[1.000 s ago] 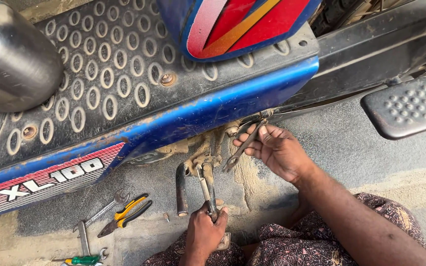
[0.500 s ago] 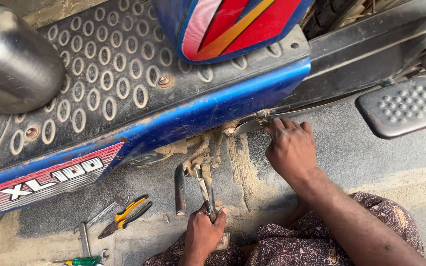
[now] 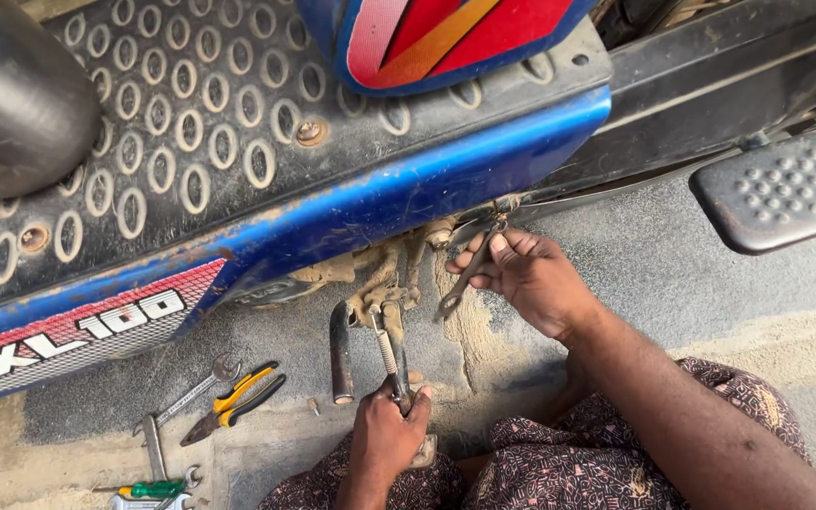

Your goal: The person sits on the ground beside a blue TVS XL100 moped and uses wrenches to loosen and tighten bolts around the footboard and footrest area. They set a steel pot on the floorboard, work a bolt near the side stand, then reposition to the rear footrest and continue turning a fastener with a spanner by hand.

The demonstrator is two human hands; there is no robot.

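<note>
Right forearm reaches up from lower right, wrist bent toward the scooter's underside. Right hand (image 3: pixel 533 280) half closed, fingers curled round a thin steel wrench (image 3: pixel 469 272) whose upper end sits at a fitting under the blue panel (image 3: pixel 408 203). Left hand (image 3: pixel 387 436) low and centred, fist shut tight on the end of a coiled spring (image 3: pixel 386 348) by the rusty stand bracket (image 3: pixel 375 307) — grimy, mud-caked metal. Yellow-handled pliers (image 3: pixel 238 398) lie on the gritty ground.
</note>
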